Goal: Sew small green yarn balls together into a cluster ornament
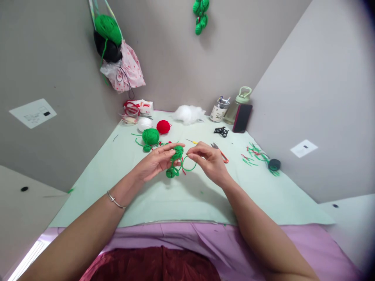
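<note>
Phone [242, 118] leaning against green bottle [233, 111]

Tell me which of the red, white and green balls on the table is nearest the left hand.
The large green ball: it lies just beyond the left hand, while the white ball and red ball sit farther back.

A textured green yarn piece [177, 152] sits in the left grip [159, 159], its green strand [190, 170] curving rightward.

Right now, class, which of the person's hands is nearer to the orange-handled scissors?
Right. The right hand is just beside the scissors; the left hand is farther off, on the right hand's other side, holding a green yarn piece.
</note>
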The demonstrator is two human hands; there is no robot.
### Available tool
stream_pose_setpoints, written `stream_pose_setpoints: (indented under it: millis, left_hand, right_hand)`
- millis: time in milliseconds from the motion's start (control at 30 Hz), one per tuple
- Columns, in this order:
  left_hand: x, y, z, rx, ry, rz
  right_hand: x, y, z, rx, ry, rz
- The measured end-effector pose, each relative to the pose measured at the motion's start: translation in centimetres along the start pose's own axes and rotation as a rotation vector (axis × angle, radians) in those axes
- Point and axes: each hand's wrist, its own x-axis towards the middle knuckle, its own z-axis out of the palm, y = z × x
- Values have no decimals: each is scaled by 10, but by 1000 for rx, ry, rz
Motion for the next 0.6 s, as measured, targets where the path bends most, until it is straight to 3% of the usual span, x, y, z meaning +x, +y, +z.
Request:
stream_pose_setpoints:
  millis: [233, 467, 600]
  left_hand:
    - [2, -11, 4, -30, 25, 15]
    - [3, -9, 3, -50, 79, 40]
    - [2, -5, 1, -39, 90, 61]
  right_hand:
    - [0, 2, 6, 83, 21, 15]
    - [4, 5, 3, 225, -67, 216]
    - [6, 11, -2, 324, -10, 315]
